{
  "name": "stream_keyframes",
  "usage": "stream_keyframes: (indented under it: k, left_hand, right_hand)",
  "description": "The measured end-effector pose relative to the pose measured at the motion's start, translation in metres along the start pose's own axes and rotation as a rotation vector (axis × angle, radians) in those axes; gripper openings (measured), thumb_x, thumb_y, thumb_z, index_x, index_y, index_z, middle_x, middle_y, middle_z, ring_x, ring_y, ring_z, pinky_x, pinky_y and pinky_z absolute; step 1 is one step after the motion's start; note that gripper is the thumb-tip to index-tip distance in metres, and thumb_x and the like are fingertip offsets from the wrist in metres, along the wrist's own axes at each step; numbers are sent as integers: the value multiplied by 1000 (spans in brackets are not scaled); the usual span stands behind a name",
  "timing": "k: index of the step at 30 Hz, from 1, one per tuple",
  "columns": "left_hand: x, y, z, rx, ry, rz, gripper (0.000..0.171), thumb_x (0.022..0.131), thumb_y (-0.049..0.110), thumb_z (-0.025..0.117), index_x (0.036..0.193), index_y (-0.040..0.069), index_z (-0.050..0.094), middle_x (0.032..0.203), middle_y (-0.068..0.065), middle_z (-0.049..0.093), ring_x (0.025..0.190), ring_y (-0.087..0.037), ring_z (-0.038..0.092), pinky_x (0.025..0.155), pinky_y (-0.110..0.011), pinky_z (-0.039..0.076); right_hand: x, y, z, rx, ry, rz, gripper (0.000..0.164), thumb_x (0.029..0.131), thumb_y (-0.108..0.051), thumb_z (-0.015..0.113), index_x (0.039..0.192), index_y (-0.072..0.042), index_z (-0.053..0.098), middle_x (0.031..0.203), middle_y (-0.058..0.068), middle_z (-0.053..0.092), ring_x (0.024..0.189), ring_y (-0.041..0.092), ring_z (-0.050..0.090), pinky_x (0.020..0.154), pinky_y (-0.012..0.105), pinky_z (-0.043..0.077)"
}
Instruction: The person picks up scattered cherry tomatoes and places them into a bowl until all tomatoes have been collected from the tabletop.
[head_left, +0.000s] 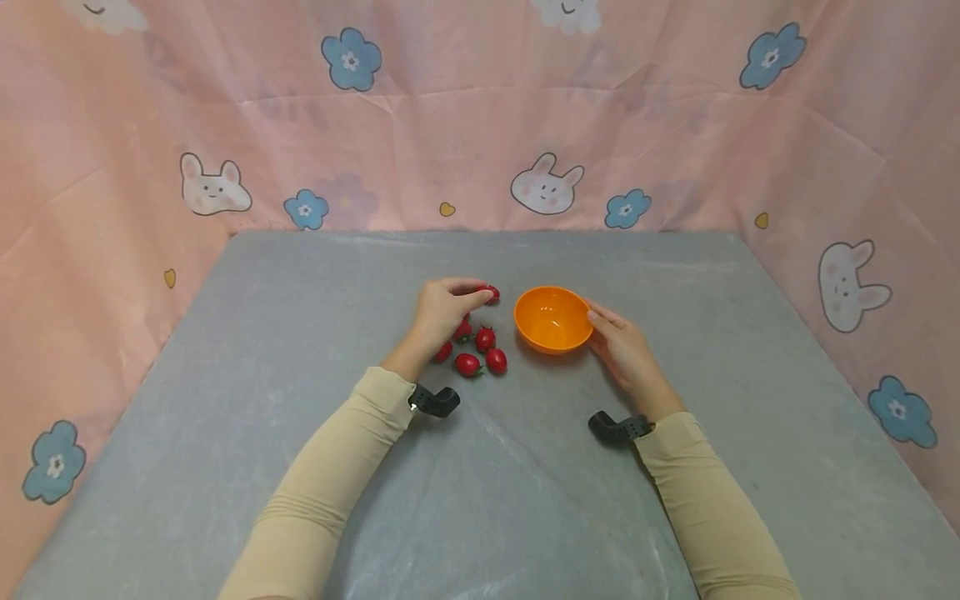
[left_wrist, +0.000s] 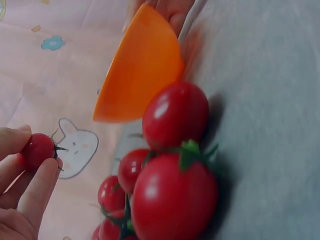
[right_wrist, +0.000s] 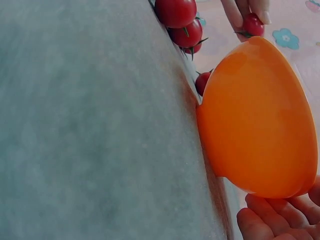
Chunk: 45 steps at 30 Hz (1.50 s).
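Between thumb and fingertips, my left hand [head_left: 442, 310] pinches a red cherry tomato [left_wrist: 39, 151] with a green stem end. In the left wrist view this tomato is raised off the grey table; in the head view it shows just left of the orange bowl [head_left: 553, 320]. My right hand [head_left: 624, 348] holds the bowl at its right side, thumb at the rim and fingers along the outer wall. The bowl stands upright on the table, and its inside shows no contents. Several more cherry tomatoes [head_left: 468, 365] lie in a loose group below the left hand, which partly hides some of them.
The grey table [head_left: 525, 500] extends around both arms. A pink curtain [head_left: 435, 142] with rabbits and blue flowers hangs behind it and along both sides. Each wrist wears a black strap with a camera mount [head_left: 435, 402].
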<state>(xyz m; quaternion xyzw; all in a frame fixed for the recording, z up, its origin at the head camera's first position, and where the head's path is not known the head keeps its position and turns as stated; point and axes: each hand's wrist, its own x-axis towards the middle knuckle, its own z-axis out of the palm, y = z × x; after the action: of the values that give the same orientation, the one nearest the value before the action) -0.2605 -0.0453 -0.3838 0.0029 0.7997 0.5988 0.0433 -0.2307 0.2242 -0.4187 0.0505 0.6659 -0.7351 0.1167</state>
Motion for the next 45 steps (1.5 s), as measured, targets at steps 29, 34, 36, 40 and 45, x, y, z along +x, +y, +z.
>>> stream_keyframes:
  k: [29, 34, 36, 40, 45]
  left_hand:
    - [-2, 17, 42, -36, -102, 95, 27, 78, 33, 74, 98, 16, 74, 92, 3, 72, 95, -10, 59, 75, -22, 44]
    - [-3, 18, 45, -23, -120, 83, 24, 78, 32, 74, 97, 17, 74, 91, 4, 71, 94, -11, 58, 75, -23, 44]
    - [-3, 18, 46, -18, -127, 74, 22, 78, 32, 74, 95, 19, 74, 91, 4, 71, 93, -11, 57, 74, -24, 44]
    - [-4, 18, 49, -13, -133, 57, 20, 78, 34, 74, 94, 22, 74, 92, 6, 70, 93, -12, 56, 73, -26, 44]
    - [-5, 19, 53, 14, -134, 49, 24, 77, 36, 74, 96, 22, 74, 99, 7, 69, 94, -12, 56, 78, -25, 48]
  right_hand:
    - [-1, -1, 0, -3, -8, -12, 52, 100, -24, 40, 145, -4, 26, 153, 10, 23, 139, 21, 27, 111, 36, 24]
    - [-1, -1, 0, 2, -10, -14, 52, 100, -24, 40, 145, -3, 26, 153, 10, 23, 139, 21, 27, 111, 36, 24]
    - [-1, -1, 0, 0, -10, -15, 52, 100, -24, 40, 145, -4, 26, 153, 10, 23, 139, 21, 27, 111, 36, 25]
    - [-1, -1, 1, -1, -15, -19, 51, 100, -23, 40, 145, -3, 26, 153, 10, 23, 139, 21, 27, 111, 36, 25]
    - [-1, 0, 1, -15, -13, -10, 50, 100, -23, 39, 145, -4, 26, 153, 9, 22, 139, 21, 26, 111, 36, 25]
